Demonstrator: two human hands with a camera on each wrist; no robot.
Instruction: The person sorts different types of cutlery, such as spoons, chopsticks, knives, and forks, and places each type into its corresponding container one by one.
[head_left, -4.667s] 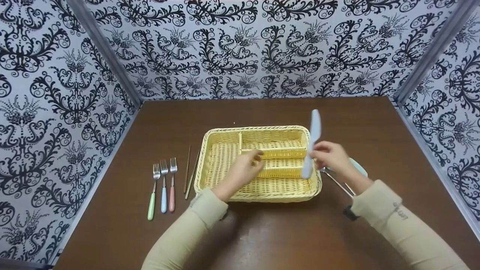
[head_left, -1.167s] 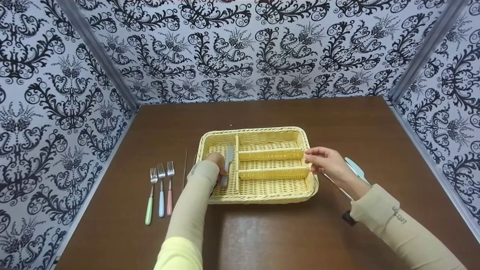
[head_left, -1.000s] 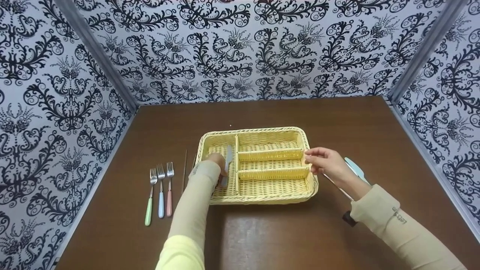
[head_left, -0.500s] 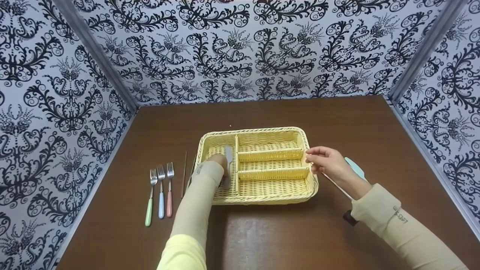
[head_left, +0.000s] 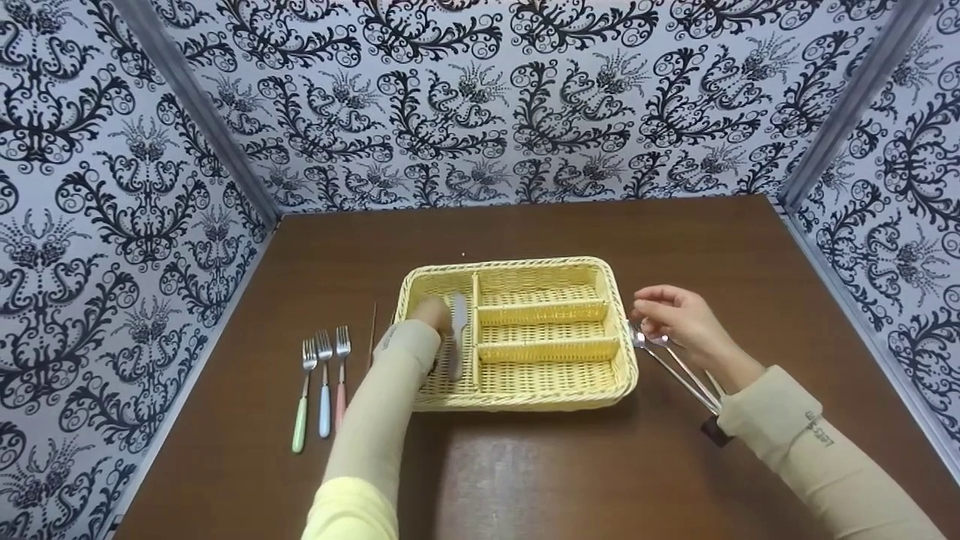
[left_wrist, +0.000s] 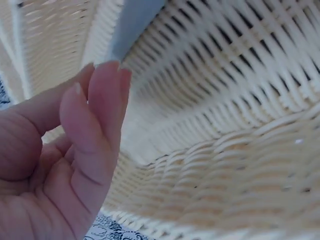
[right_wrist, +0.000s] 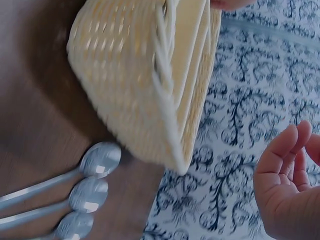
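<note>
A grey-blue table knife (head_left: pixel 459 319) lies lengthwise in the left compartment of a yellow wicker cutlery basket (head_left: pixel 555 401), beside the divider. Just left of it, my left hand (head_left: pixel 431 313) is inside the same compartment. The left wrist view shows that hand (left_wrist: pixel 75 145) with fingertips bent toward the thumb and nothing between them, the grey-blue knife (left_wrist: pixel 135 25) behind it. My right hand (head_left: pixel 684 319) hovers off the basket's right end, fingers loosely bent and holding nothing. Below it, several metal spoons (right_wrist: pixel 100 160) lie on the table.
Green, blue and pink-handled forks (head_left: pixel 325 390) lie left of the basket on the brown table (head_left: pixel 510 480). A thin chopstick (head_left: pixel 373 330) lies between them and the basket, partly hidden by the left arm. Patterned walls (head_left: pixel 480 112) stand behind and at both sides.
The knife passed from my right hand into the left compartment, carried by my left hand. Now the left hand has let go and shifted slightly left. My right hand has moved off the basket's rim rightward.
</note>
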